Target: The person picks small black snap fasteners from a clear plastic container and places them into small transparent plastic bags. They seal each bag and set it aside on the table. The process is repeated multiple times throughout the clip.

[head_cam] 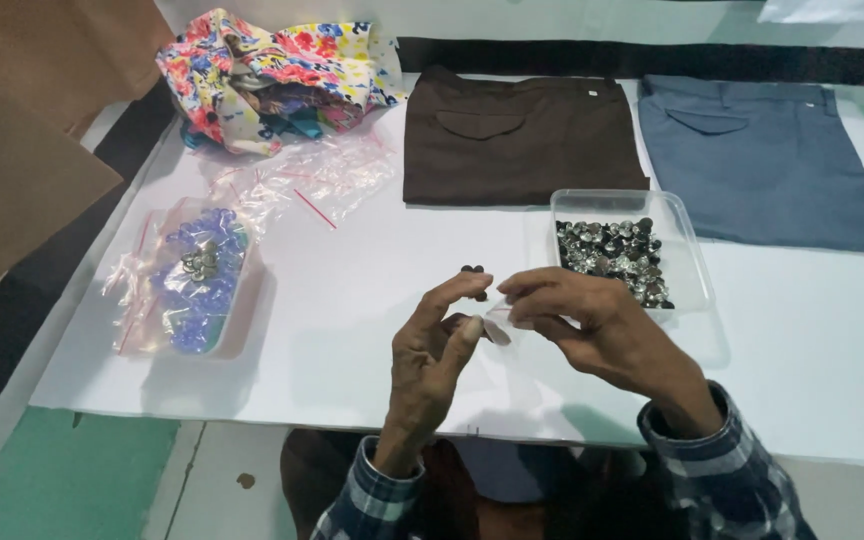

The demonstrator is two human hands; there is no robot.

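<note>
trousers, brown [522,135] and blue [762,150], are lying across the upper right of the frame, a clear tray of buttons [687,255] sitting below them. at centre, the left hand [432,360] and right hand [597,325] are pinching a small button [495,331] between their fingertips.

Both forearms enter from the bottom edge of the frame, clad in blue-and-white plaid sleeves, and meet just below the centre. The left hand [434,340] stands upright on its wrist, palm turned toward the right, fingers curled and the forefinger arched over toward the thumb in a pinch. The right hand [592,322] comes in from the lower right, back of the hand upward, wrist bent, its fingers [532,288] stretched leftward and drawn together against the thumb. The fingertips of the two hands almost touch, slightly right of the frame's centre.
</note>
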